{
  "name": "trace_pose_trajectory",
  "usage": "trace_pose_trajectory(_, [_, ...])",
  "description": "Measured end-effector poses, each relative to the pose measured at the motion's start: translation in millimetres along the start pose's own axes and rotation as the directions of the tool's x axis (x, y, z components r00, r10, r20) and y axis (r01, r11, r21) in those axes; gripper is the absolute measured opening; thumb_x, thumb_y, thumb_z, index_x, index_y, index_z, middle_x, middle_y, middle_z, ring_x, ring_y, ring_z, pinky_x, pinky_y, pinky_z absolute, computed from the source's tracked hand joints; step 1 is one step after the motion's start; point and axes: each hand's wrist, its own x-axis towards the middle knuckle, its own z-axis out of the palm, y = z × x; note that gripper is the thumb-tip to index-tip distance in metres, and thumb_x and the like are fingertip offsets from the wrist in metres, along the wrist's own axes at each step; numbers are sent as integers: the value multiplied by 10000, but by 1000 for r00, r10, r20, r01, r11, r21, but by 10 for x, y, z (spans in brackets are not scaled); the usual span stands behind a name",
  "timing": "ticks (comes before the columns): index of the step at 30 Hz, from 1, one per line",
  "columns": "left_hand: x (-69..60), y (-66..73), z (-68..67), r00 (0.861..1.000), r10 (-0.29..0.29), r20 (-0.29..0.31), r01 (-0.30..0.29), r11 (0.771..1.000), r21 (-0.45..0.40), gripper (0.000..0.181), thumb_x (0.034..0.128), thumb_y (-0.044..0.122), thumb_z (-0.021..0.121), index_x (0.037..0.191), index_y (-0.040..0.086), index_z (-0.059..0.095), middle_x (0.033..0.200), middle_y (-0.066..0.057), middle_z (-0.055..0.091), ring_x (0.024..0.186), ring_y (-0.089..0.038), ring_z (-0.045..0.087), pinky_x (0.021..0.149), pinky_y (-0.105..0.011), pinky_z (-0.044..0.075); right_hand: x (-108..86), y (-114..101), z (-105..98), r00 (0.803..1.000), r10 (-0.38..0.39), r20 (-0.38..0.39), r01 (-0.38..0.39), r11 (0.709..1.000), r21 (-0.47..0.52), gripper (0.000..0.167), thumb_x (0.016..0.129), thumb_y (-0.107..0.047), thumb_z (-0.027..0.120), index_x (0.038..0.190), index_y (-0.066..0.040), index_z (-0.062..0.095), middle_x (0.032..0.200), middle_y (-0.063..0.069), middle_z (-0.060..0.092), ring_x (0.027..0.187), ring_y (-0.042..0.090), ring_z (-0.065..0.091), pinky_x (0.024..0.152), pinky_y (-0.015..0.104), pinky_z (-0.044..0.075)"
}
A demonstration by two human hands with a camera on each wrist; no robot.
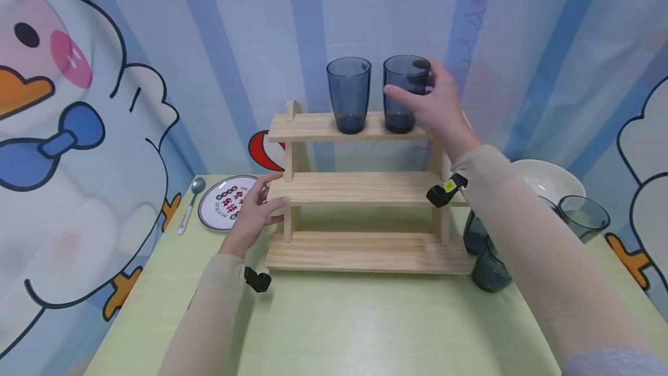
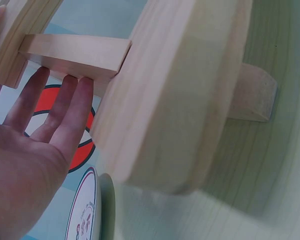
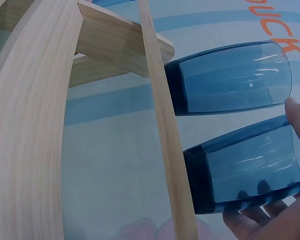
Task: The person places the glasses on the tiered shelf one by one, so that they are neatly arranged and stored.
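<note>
Item: tapered drinking glass of clear blue-grey material (image 1: pixel 398 76), upright at the front edge of the top board, toward its right end. Right hand (image 1: pixel 439 104) grips it near the rim, thumb across the front, fingers slightly spread round the far side.

Item: second glass, matching (image 1: pixel 349 94), upright on the same board, left of the first, just apart from it.

Item: three-tier display stand of pale wood (image 1: pixel 360 189), set near the table's back edge. Left hand (image 1: pixel 253 212) grips the left end of its middle tier, thumb at the front edge, remaining fingers a little spread, tips against the wooden upright.

Item: round white plate, dark-rimmed, red lettering (image 1: pixel 210 218), near the table's back edge, left of the stand.

Item: metal spoon with patterned pale handle (image 1: pixel 189 208), back left corner.

Item: white bowl (image 1: pixel 545 174), back edge, right; before it, a cluster of blue-grey glasses (image 1: pixel 490 268), partly hidden by the sleeve.

Support: pale green-yellow table (image 1: pixel 386 324).
</note>
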Motion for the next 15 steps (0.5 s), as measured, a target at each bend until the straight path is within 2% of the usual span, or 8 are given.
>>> trace_pose_trajectory(6, [-1, 6, 14, 1000, -10, -4, 10, 1000, 4, 634, 996, 145, 712, 1558, 285, 454, 1583, -140, 453, 1378, -408, 502, 990, -619, 558, -2, 3, -12, 1000, 10, 4, -10, 999, -42, 949, 864, -567, 806, 1638, -349, 301, 1605, 78, 427, 1418, 259, 481, 1146, 440, 477])
trace_pose_trajectory(15, [8, 10, 16, 1000, -11, -14, 12, 1000, 17, 634, 998, 164, 717, 1558, 292, 451, 1593, -133, 445, 1384, -399, 500, 989, -622, 557, -69, 5, -102, 1000, -17, 24, 19, 998, -55, 974, 881, -527, 807, 1657, -337, 250, 1602, 127, 407, 1409, 285, 468, 1153, 463, 463])
